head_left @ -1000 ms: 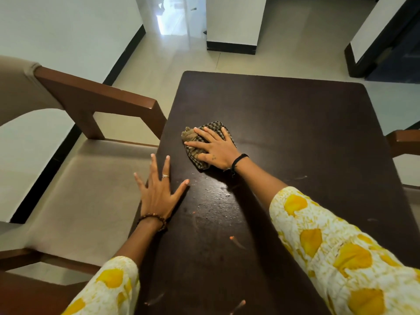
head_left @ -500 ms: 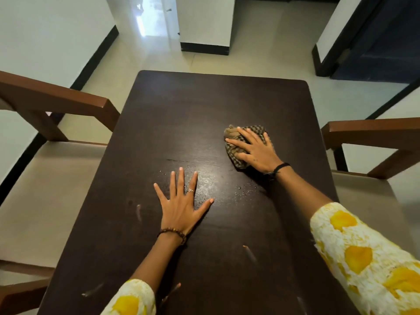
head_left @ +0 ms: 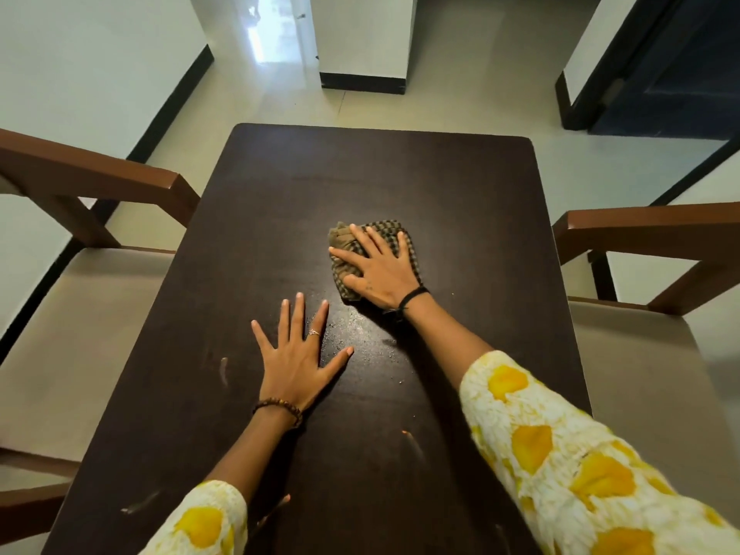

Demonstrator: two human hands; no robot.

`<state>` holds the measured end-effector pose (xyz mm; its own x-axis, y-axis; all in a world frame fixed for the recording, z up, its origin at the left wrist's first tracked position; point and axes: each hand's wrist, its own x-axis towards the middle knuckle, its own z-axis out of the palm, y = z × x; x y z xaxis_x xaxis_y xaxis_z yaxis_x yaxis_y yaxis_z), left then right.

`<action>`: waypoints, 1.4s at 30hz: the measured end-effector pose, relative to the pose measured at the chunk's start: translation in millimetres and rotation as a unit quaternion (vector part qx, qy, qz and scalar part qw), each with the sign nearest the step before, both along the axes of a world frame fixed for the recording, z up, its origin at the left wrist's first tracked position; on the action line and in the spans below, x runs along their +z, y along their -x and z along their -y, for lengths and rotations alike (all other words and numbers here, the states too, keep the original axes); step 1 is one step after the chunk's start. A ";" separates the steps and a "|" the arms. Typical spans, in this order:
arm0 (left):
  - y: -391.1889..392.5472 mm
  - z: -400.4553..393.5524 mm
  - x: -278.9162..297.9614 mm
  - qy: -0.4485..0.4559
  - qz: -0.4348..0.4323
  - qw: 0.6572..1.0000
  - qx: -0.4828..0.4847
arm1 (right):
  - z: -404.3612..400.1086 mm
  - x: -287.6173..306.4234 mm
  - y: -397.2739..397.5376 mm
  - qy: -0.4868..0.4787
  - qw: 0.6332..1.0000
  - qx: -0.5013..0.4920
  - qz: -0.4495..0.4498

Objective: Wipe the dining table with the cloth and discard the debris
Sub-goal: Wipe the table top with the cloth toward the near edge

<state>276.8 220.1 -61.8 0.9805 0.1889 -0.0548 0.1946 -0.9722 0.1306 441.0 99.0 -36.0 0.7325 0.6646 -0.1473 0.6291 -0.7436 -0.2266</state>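
Cloth (head_left: 394,234) leftward under flat hands (head_left: 378,274).

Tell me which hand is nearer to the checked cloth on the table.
Right. The right hand lies flat on top of the checked cloth, pressing it to the table. The left hand rests flat on the bare tabletop, apart from the cloth.

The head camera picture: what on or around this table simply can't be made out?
- Cloth, head view: its middle lies under the right hand, so any debris gathered there is hidden.
- Table: the near edge is cut off by the frame's bottom and the sleeves.
- Specks beside the left hand: too small to identify.
- Chairs: cut off by the side edges.
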 end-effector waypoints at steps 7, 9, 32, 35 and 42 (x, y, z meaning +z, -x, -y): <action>-1.9 9.7 7.8 0.004 -0.008 1.000 -0.021 | 58.0 -4.3 -8.4 -0.035 0.999 -0.025 0.020; -5.0 25.8 12.9 0.017 -0.003 0.998 -0.052 | 89.6 -5.0 -12.6 -0.033 0.998 -0.043 0.022; -6.5 145.2 2.5 0.001 -0.008 0.984 -0.179 | 157.3 -2.5 17.4 0.000 0.991 -0.122 0.047; -7.1 144.5 2.3 0.003 -0.007 0.984 -0.177 | 155.6 -1.9 12.6 0.011 0.994 -0.080 0.078; -6.7 142.4 2.7 0.032 0.009 0.983 -0.181 | 213.1 -1.2 -15.8 0.019 0.973 -0.208 0.100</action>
<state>283.5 77.7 -59.1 0.9839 -0.1751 -0.0364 -0.1648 -0.9669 0.1949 456.9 -114.2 -37.1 0.9534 0.3017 0.0078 0.3010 -0.9486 -0.0980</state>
